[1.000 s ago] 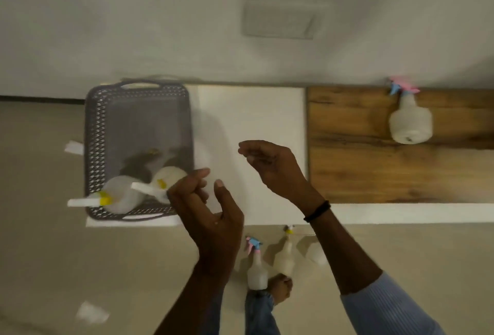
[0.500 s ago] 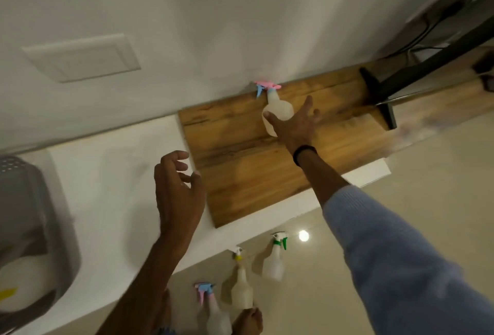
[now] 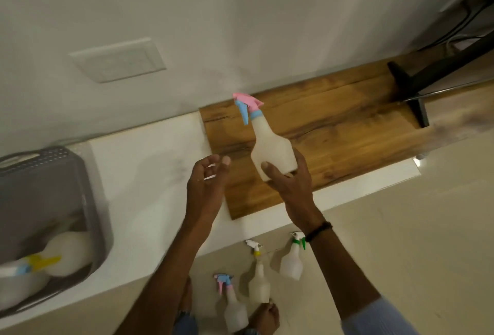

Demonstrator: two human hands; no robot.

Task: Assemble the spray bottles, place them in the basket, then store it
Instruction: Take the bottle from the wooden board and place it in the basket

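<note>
We note the right hand (image 3: pixel 290 182) closed around the base of a translucent spray bottle (image 3: pixel 271 147), thumb across its front and fingers (image 3: pixel 300 159) behind. The bottle is upright with its pink and blue trigger head (image 3: pixel 247 106) on top, raised over the wooden board (image 3: pixel 347 142). Left of the bottle, the left hand (image 3: pixel 207 185) is empty, fingers loosely curled and apart. Further left of the bottle, the grey basket (image 3: pixel 40 174) sits on the white table (image 3: pixel 149 187) with bottles lying inside. Below the held bottle, three spray bottles (image 3: pixel 258 281) stand on the floor.
</note>
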